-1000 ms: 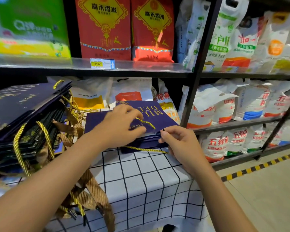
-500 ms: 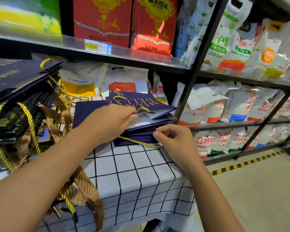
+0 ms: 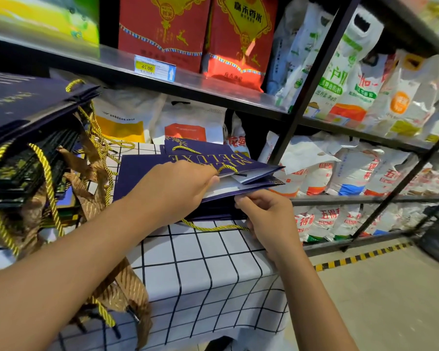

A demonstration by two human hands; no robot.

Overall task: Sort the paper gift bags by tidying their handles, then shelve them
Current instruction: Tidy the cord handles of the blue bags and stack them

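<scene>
both hands (image 3: 178,191) (image 3: 266,214) pinch the navy gift bag's (image 3: 147,171) open mouth

Hands: two, left hand (image 3: 178,188) and right hand (image 3: 266,219).
Red rice boxes (image 3: 162,29) on the upper shelf (image 3: 213,92): two.
Yellow price tag (image 3: 154,68): one.
Table (image 3: 200,274) in grid-pattern cloth: one.
Navy gift bags (image 3: 142,171): a flat stack, count not readable; second pile (image 3: 23,107) at left, likewise.

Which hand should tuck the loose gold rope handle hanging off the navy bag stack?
Right hand, likely: it pinches the stack edge directly beside the gold rope handle. Left hand is busy holding the top navy paper bag.
</scene>
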